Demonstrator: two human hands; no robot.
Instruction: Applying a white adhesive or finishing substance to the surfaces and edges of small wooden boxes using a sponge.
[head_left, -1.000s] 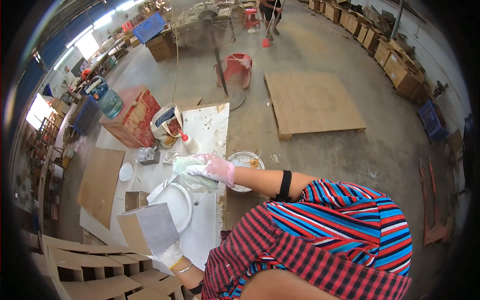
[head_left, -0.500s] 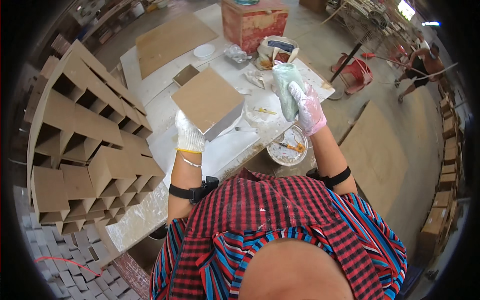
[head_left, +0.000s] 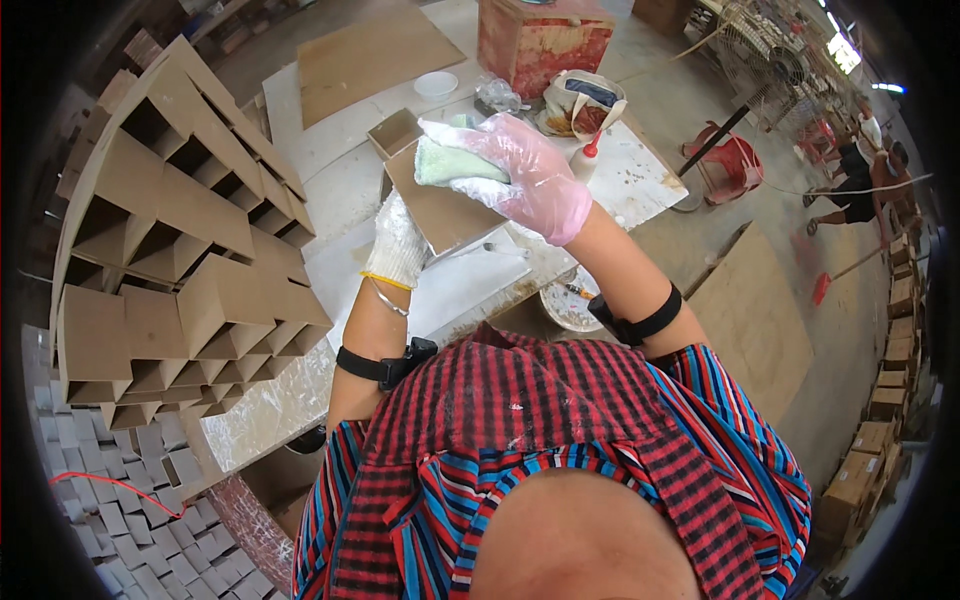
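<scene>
A brown board box [head_left: 438,218] is tilted above the worktable [head_left: 455,295]. My left hand [head_left: 398,248], in a white knitted glove with a yellow hem, grips it from the left and below; the fingertips are hidden behind it. Against the upper face of the box my right hand [head_left: 535,185], in a thin pinkish plastic glove over white, presses a folded pale green cloth [head_left: 448,165]. Just beyond lies a small open brown box [head_left: 392,132]. A white squeeze bottle [head_left: 584,163] with a red nozzle stands to the right of my right hand.
Open brown boxes [head_left: 165,205] are stacked at the left. Farther back are a white bowl [head_left: 435,85], a worn red box [head_left: 540,50] and a cloth bag [head_left: 578,105]. A bucket [head_left: 570,305] stands by the table's near edge. People [head_left: 860,165] are at the far right.
My right hand has swung left with the green cloth, from beside the box onto its upper face. The squeeze bottle has come into sight. The box is tilted differently in my left hand.
</scene>
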